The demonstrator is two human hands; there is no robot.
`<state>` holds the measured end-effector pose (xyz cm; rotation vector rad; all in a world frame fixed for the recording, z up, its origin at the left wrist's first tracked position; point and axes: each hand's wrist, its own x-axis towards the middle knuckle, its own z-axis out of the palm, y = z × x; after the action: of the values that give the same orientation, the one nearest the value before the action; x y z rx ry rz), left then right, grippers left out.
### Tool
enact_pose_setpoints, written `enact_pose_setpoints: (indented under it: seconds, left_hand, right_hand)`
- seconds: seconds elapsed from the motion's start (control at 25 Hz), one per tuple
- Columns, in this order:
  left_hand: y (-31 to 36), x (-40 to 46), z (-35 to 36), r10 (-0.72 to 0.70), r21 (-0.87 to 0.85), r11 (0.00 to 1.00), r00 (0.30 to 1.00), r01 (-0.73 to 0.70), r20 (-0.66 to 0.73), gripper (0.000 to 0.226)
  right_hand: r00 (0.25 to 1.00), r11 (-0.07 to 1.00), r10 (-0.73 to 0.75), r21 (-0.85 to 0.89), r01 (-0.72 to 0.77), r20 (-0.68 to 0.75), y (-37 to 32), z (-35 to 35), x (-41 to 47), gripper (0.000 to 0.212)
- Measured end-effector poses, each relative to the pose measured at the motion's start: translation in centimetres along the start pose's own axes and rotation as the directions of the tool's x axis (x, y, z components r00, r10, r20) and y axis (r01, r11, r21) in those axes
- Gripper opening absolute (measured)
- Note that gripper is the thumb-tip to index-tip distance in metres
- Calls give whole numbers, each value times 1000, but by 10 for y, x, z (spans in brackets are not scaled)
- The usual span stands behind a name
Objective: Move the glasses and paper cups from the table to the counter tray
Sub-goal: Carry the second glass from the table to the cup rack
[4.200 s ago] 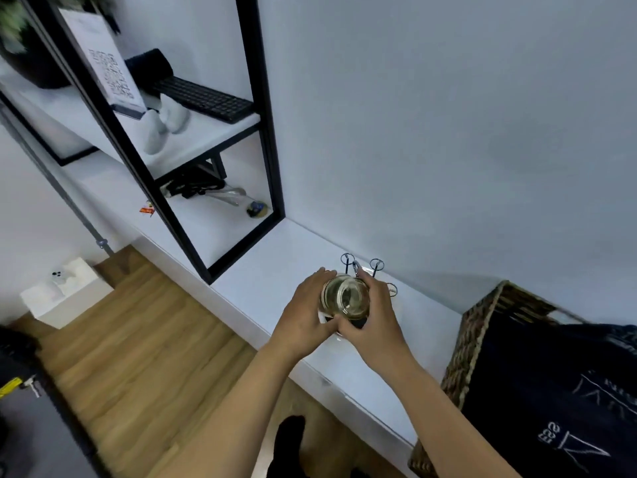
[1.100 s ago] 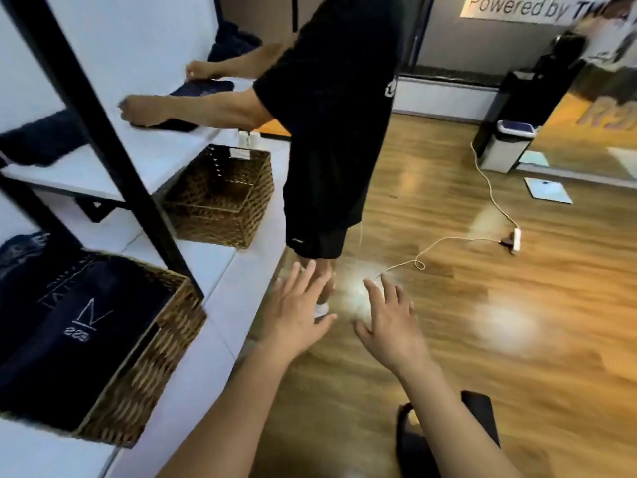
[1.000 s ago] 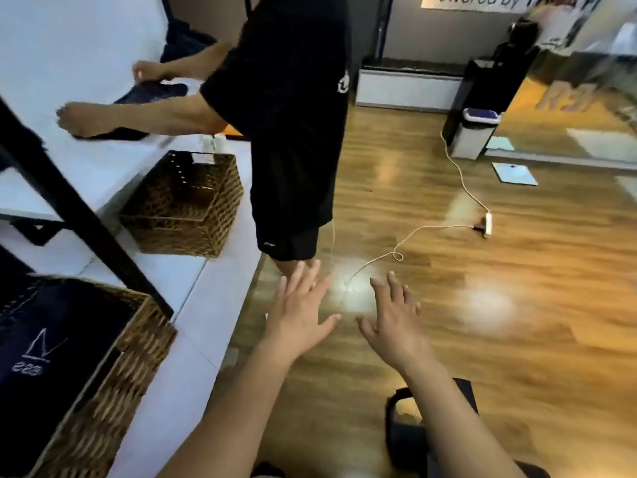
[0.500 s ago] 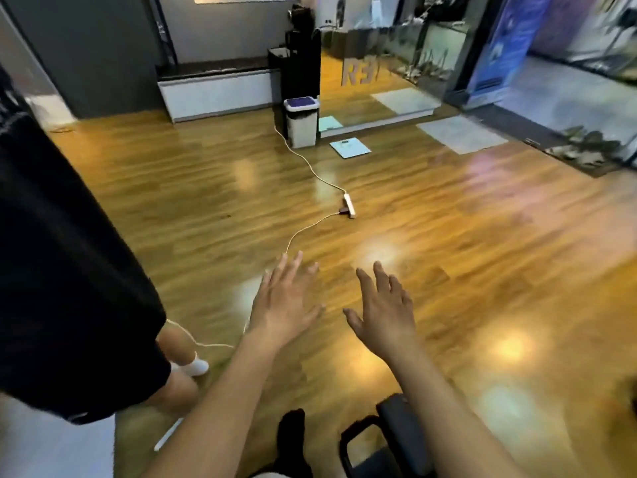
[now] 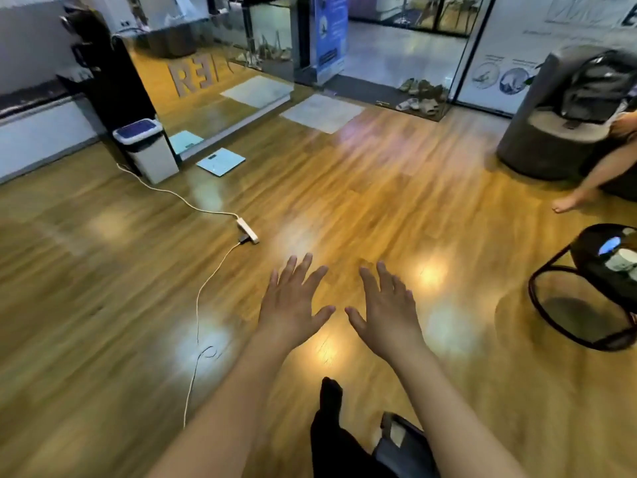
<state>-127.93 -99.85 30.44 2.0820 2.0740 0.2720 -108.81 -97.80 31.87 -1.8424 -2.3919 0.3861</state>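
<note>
My left hand [image 5: 293,305] and my right hand [image 5: 386,308] are stretched out side by side over the wooden floor, palms down, fingers spread, both holding nothing. At the right edge stands a round black table [image 5: 582,260] on a curved black frame. A white paper cup [image 5: 622,262] sits on its top, blurred and partly cut off by the frame edge. No glass, counter or tray is in view.
A white cable and power strip [image 5: 247,230] lie on the floor ahead left. A white bin [image 5: 146,150] and a floor scale [image 5: 220,161] stand further back. A seated person's leg and foot [image 5: 568,201] reach in at right, beside a grey armchair [image 5: 565,108].
The view has swung right, away from the counter shelf and the standing person, to the open floor and the black table. The glass held 4.2 s ago is gone from my hands.
</note>
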Motion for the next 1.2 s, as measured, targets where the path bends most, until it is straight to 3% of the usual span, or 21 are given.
enact_pose_setpoints:
  seconds: [0.12, 0.24, 0.56, 1.04, 1.2]
  left_hand:
    - [24, 93, 5, 147, 19, 989, 988, -148, 45, 77]
    - [52, 179, 11, 210, 36, 977, 976, -212, 59, 76]
    - [208, 398, 40, 477, -29, 879, 873, -477, 100, 78]
    - [419, 662, 131, 768, -129, 633, 599, -763, 228, 77]
    - [500, 748, 149, 834, -184, 522, 454, -833, 315, 77]
  right_hand:
    - [991, 992, 123, 39, -121, -47, 47, -7, 63, 79]
    - [977, 978, 206, 42, -203, -62, 92, -18, 118, 79]
    - [869, 878, 478, 38, -478, -128, 266, -84, 234, 80]
    - [623, 643, 766, 182, -744, -158, 492, -118, 374, 79]
    - [515, 533, 843, 360, -766, -155, 563, -147, 422, 79]
